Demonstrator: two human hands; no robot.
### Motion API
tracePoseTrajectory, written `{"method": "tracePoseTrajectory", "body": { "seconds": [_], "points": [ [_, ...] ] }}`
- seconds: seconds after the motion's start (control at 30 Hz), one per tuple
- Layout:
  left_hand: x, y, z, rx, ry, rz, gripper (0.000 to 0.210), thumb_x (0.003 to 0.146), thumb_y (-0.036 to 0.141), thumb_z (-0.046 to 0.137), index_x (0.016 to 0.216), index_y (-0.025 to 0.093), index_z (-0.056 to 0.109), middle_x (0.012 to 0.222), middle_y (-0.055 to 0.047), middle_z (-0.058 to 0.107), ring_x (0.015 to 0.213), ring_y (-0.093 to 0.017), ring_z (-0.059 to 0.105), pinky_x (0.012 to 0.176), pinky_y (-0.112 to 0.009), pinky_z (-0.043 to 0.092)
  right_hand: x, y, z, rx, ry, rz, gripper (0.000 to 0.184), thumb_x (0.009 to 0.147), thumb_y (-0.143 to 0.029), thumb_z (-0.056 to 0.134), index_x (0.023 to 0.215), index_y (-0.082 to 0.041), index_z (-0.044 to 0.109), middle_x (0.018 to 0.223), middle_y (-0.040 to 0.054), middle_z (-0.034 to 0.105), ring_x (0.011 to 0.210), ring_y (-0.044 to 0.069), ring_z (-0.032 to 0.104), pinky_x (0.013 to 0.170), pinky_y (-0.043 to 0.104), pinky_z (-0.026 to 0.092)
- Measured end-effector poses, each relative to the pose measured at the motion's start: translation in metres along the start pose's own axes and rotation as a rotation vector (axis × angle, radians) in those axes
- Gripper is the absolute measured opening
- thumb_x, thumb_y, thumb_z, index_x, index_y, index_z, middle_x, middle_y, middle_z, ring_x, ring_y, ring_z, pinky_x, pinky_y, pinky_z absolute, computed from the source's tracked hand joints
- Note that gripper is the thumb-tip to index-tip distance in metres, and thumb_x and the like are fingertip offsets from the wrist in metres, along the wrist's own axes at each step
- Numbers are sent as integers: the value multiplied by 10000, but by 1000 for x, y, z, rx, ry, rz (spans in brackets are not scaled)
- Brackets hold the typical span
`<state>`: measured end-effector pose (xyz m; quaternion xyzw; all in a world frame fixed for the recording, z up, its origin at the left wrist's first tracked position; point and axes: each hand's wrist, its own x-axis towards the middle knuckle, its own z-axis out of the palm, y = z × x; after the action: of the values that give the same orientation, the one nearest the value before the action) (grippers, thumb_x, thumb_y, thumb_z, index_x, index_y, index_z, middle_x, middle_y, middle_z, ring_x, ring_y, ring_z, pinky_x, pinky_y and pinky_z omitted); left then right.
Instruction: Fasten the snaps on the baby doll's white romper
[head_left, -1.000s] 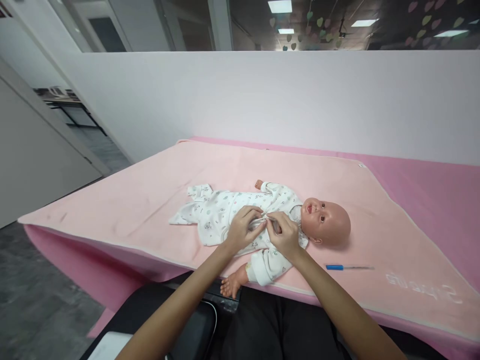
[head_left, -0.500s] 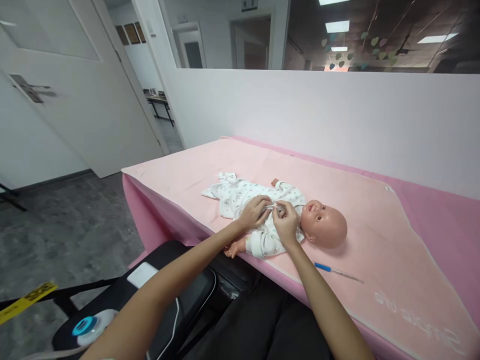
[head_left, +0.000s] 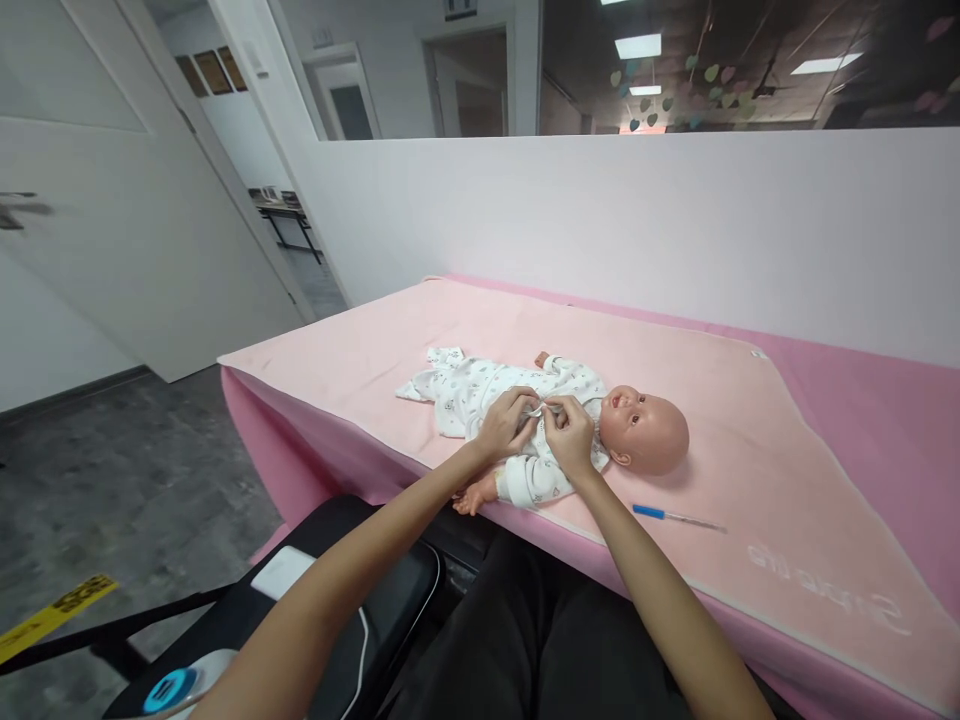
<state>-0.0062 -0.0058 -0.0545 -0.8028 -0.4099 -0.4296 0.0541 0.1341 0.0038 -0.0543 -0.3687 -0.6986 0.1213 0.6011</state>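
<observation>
A baby doll lies on its back on the pink-covered table, its head to the right. It wears a white printed baby outfit with long sleeves. Over the doll's chest, my left hand and my right hand meet, fingertips close together. Both are closed in a pinch on the front of the outfit, where a thin white strip of cloth shows between them. My fingers partly hide whether it is a tie or an edge. One doll hand hangs at the table's near edge.
A thermometer-like stick with a blue end lies right of my right forearm. The pink table cover reaches the white wall behind. Left of my legs, a black seat holds a white flat device and a cable.
The view has turned slightly to the right. My hands stay at the doll's chest, with only small finger movements at the white strip.
</observation>
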Motion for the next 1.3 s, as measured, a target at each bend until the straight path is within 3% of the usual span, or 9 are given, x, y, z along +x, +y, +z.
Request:
{"method": "tracePoseTrajectory", "body": {
  "seconds": [0.43,0.8,1.0,1.3],
  "points": [
    [0,2,4,58,47,-70,112,806,145,421,846,180,520,949,-67,573,856,-186,515,784,-330,407,1,-1,-2,-77,-10,13,83,783,-219,535,748,-184,602,702,-2,612,495,92,442,544,233,390],
    [0,2,0,5,22,-116,118,716,114,426,753,196,502,896,-56,574,838,-204,507,787,-358,382,0,1,-1,-80,-2,0,90,792,-218,528,746,-187,598,710,-3,610,510,91,453,556,228,401],
    [1,2,0,36,38,-100,111,835,259,431,852,195,521,896,-61,593,870,-204,523,797,-354,377,2,0,0,-86,16,-7,123,796,-188,493,721,-185,591,717,5,604,504,93,445,546,232,396],
    [2,3,2,94,15,-43,184,884,218,359,899,185,540,939,-66,603,886,-196,521,811,-358,355,2,2,1,-75,2,-20,155,800,-165,481,752,-188,627,773,21,631,565,112,511,575,245,423]
  ]
}}
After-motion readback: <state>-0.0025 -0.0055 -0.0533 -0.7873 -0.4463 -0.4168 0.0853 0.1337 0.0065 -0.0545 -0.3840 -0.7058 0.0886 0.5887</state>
